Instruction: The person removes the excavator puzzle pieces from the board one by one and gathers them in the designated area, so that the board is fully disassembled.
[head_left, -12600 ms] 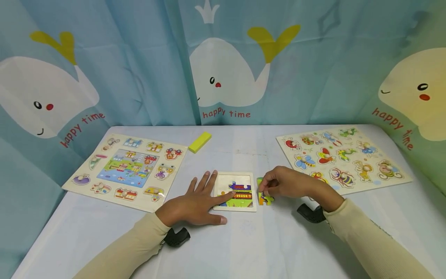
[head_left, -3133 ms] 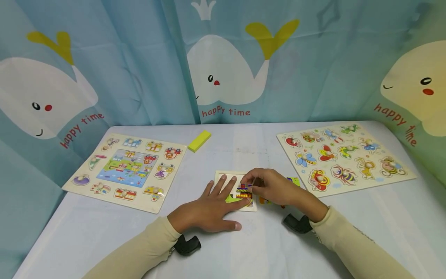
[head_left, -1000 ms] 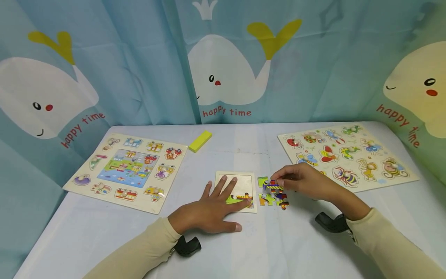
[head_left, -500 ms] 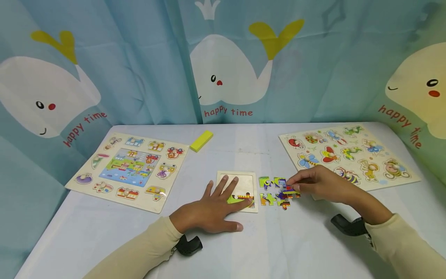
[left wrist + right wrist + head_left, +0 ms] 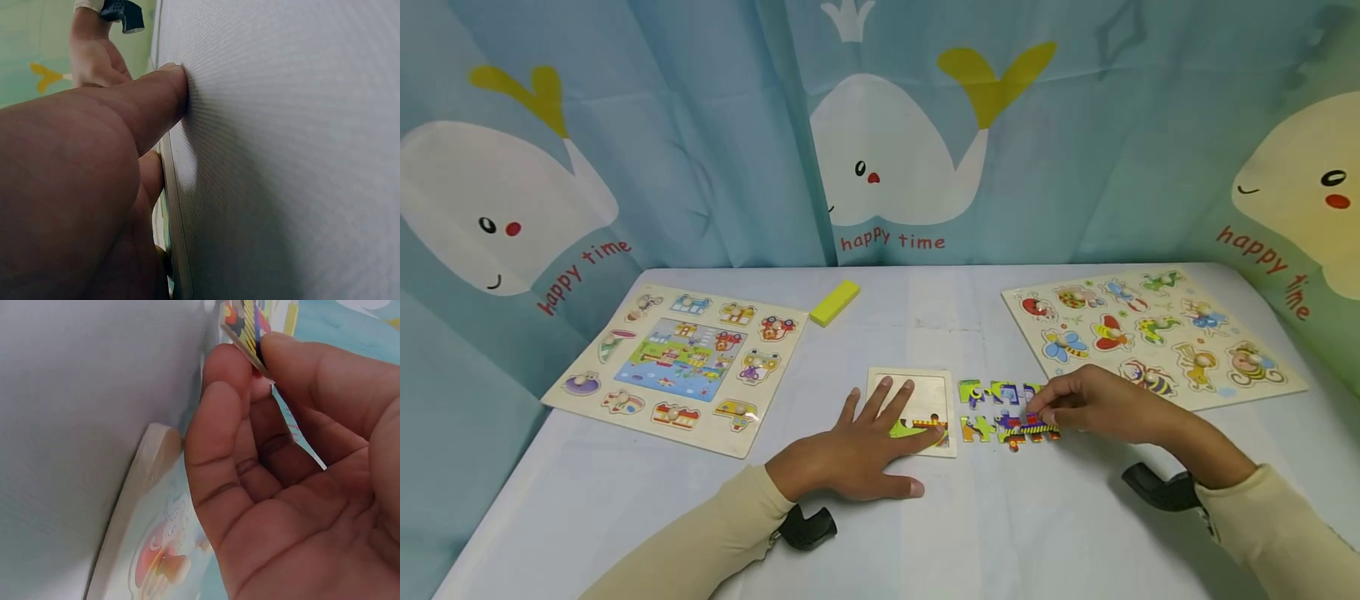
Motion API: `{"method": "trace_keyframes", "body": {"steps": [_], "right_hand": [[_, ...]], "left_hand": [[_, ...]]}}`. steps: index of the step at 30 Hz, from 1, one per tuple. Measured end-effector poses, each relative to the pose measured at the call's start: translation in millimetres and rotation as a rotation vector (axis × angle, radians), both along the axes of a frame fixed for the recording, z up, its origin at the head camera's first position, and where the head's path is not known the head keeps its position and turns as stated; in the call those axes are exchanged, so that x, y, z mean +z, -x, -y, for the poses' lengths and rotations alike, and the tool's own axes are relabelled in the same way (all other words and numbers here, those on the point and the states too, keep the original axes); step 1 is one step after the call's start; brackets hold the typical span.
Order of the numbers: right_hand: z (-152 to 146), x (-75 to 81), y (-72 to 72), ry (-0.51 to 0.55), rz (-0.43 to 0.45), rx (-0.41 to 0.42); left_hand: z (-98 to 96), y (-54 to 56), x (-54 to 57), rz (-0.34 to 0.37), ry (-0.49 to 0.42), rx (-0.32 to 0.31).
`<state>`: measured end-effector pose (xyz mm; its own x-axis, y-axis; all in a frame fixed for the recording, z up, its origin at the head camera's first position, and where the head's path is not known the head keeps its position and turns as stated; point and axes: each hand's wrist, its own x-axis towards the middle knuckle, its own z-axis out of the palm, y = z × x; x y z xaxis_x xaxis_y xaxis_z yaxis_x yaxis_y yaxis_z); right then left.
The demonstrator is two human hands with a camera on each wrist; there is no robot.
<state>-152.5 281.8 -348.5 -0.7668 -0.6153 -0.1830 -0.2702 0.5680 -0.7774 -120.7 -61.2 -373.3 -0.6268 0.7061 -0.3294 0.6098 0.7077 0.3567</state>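
My left hand [image 5: 857, 450] lies with its fingers spread over the small wooden puzzle tray [image 5: 928, 392], and its thumb rests on the tablecloth beside it. Green and red-orange jigsaw pieces [image 5: 928, 421] sit along the tray's bottom, partly covered by my fingers. Right of the tray, my right hand [image 5: 1093, 400] pinches a jigsaw piece [image 5: 250, 328] with yellow-black stripes between thumb and fingertips. In the head view that piece overlaps several loose jigsaw pieces [image 5: 976, 429] laid in rows on the cloth; my fingers hide some of them.
An insect knob-puzzle board [image 5: 1120, 312] lies at the right, close behind my right hand. A vehicle-and-toy board [image 5: 715, 421] is on the left, with a yellow block [image 5: 835, 302] near its upper corner. A whale-print curtain [image 5: 737, 167] stands behind the table.
The purple and striped pieces have left the tray since the oldest frame. My right hand has moved right with a striped piece, and more loose pieces show beside the tray. My left hand stays over the tray.
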Motion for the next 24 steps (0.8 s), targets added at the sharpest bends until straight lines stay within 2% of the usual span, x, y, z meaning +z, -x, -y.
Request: {"method": "trace_keyframes", "body": {"steps": [7, 16, 24], "right_hand": [[1.8, 2.4, -0.7, -0.042, -0.012, 0.002], [0.9, 7.2, -2.3, -0.133, -0.13, -0.024], [7.3, 8.9, -1.4, -0.116, -0.123, -0.092]], "left_hand": [[0.1, -0.6, 0.1, -0.006, -0.002, 0.001], [-0.5, 0.5, -1.1, -0.006, 0.003, 0.002], [-0.3, 0.6, -2.1, -0.005, -0.001, 0.001]]}}
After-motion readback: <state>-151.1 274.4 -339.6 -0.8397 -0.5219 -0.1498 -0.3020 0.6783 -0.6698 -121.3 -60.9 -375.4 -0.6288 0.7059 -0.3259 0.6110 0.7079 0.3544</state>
